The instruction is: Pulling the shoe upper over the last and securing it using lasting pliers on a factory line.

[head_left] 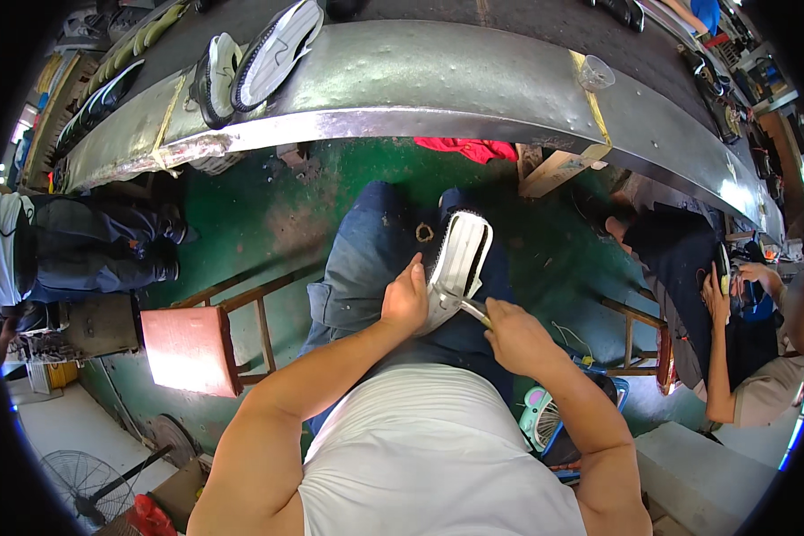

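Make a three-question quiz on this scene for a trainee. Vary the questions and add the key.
1. Multiple choice. Which of these rests on the metal bench?
A) a fan
B) a cup
C) a stool

2. True or false. The person's right hand holds the tool.

3. Fill the gap. The person's left hand grips the ____.

Key: 1. B. 2. True. 3. shoe.
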